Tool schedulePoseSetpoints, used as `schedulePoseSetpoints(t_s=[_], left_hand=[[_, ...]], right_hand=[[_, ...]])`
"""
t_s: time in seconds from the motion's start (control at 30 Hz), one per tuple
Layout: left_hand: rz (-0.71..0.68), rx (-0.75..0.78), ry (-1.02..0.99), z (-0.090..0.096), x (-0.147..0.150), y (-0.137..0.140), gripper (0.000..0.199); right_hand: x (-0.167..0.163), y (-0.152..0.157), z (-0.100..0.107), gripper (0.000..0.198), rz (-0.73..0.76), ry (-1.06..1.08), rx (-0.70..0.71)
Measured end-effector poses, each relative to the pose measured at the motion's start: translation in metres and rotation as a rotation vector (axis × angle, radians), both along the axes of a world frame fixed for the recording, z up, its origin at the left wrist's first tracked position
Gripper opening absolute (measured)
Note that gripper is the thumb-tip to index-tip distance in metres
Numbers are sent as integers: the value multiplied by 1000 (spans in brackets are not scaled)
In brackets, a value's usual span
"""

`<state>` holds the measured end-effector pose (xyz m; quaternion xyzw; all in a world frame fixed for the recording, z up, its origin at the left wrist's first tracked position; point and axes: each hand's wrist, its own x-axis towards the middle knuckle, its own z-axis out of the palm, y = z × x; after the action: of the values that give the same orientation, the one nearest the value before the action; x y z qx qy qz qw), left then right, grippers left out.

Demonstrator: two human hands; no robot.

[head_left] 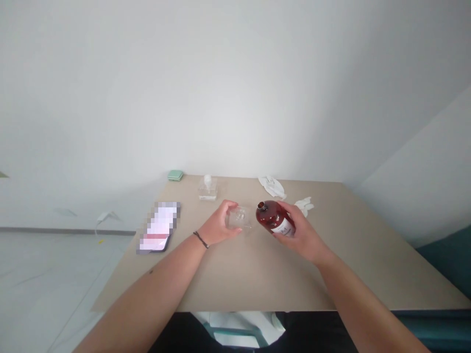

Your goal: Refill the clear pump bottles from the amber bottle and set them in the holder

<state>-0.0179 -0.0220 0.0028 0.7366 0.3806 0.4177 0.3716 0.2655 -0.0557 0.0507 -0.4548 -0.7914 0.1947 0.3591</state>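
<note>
My left hand point(222, 223) is closed round a clear, squarish container point(239, 218) over the middle of the table. Whether anything is inside it I cannot tell. To its right, my right hand point(300, 230) grips a dark red-brown bottle point(273, 215) with a white label. The bottle is uncapped and tilted, its mouth pointing left toward the container. A small gap separates the two.
At the left of the table point(250, 284) lies a phone point(160, 226) with a lit, blurred screen. Behind it are a small green case point(175, 175) and a clear square container point(208, 190) with a white top. Crumpled white tissues point(272, 187) lie at the back right.
</note>
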Motion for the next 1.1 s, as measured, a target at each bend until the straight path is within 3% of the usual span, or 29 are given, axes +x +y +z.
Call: schedulePoseSetpoints(t_s=[0.17,0.5,1.1], left_hand=[[-50,-17,17,-2,3,-3,67],[-44,-15,37,2,1,-6,67],[-33,-53,83,6,4,-9,69]], right_hand=[[-5,-3,10,71,31,-279,106],[-9,2,21,73,41,-531,187],[-13,9,43,71,102,-729,286]])
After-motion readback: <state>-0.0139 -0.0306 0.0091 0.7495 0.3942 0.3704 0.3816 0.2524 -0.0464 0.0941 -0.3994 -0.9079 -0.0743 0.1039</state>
